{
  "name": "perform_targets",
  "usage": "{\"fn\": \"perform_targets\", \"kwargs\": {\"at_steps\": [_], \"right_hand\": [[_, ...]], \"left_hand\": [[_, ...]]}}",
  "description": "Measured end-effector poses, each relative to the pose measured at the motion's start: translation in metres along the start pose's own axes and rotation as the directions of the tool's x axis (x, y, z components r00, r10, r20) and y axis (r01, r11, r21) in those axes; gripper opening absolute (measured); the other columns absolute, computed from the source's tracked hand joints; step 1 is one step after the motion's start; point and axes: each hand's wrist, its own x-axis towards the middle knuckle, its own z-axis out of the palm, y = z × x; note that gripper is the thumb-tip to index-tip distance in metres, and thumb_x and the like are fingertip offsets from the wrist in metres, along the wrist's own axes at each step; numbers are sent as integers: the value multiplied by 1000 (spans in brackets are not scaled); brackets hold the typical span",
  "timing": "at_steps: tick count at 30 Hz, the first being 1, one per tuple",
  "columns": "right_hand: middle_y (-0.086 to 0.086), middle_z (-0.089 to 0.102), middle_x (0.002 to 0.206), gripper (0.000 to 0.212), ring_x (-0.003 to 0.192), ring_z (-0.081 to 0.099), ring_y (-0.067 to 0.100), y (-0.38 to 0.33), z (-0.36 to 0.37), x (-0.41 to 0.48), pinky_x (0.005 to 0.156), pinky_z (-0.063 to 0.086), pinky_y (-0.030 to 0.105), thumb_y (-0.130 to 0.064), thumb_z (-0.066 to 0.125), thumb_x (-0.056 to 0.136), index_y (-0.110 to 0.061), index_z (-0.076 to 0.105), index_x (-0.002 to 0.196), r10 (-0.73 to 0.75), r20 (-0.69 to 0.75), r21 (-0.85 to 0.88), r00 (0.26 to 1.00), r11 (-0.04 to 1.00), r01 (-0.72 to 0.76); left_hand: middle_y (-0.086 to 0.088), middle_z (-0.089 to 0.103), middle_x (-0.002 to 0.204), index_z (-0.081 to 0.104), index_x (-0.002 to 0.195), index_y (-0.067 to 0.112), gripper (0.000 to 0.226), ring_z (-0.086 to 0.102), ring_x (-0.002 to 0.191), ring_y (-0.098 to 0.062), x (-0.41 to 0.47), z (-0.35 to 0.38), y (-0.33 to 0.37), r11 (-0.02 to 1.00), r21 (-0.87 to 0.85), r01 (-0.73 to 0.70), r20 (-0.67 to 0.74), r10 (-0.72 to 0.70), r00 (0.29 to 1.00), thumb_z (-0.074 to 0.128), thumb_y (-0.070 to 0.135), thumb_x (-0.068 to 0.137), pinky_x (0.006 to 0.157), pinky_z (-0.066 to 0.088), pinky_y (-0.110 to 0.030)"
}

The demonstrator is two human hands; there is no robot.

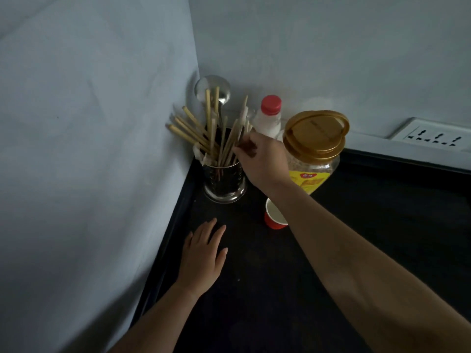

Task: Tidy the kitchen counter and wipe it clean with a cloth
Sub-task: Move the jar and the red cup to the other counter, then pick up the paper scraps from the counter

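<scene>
left hand (204,256) on counter (369,225), right hand (262,159) round chopsticks (245,144)

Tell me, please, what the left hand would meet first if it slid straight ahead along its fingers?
Probably the base of the metal utensil holder: the left hand lies flat on the counter, fingers aimed at it, with only bare counter between, though depth is uncertain from one view.

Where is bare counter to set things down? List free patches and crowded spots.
Free: the black counter right of the gold-lidded jar, below the wall socket; also the stretch between the forearms. Crowded: the corner, where chopstick holder, red-capped bottle, jar and red paper cup cluster and the right hand pinches dark chopsticks. The left hand lies flat nearby.
</scene>
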Motion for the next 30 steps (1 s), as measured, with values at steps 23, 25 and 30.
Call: {"fn": "perform_targets", "kwargs": {"at_steps": [23,25,30], "right_hand": [[-9,60,115,36,102,55,-1,35,-176,-339,81,46,18,-45,43,92,-28,52,123,673,-99,251,733,730,-636],[-9,61,112,31,99,56,-1,33,-197,-394,77,45,16,-44,43,93,-29,53,118,724,-123,329,679,675,-661],[-15,59,109,32,95,53,-8,24,-242,-527,72,42,4,-42,43,94,-25,54,119,785,-293,386,546,620,-683]], "left_hand": [[19,59,114,56,116,35,24,53,102,11,-98,-66,178,742,-656,143,380,161,911,50,34,93,82,40,-15],[20,59,114,55,115,37,23,52,102,11,-129,-58,217,735,-664,135,465,265,845,48,35,94,78,38,-13],[14,65,104,60,102,40,14,61,94,3,-213,-37,315,686,-719,107,529,441,725,51,36,92,73,45,-11]]}}
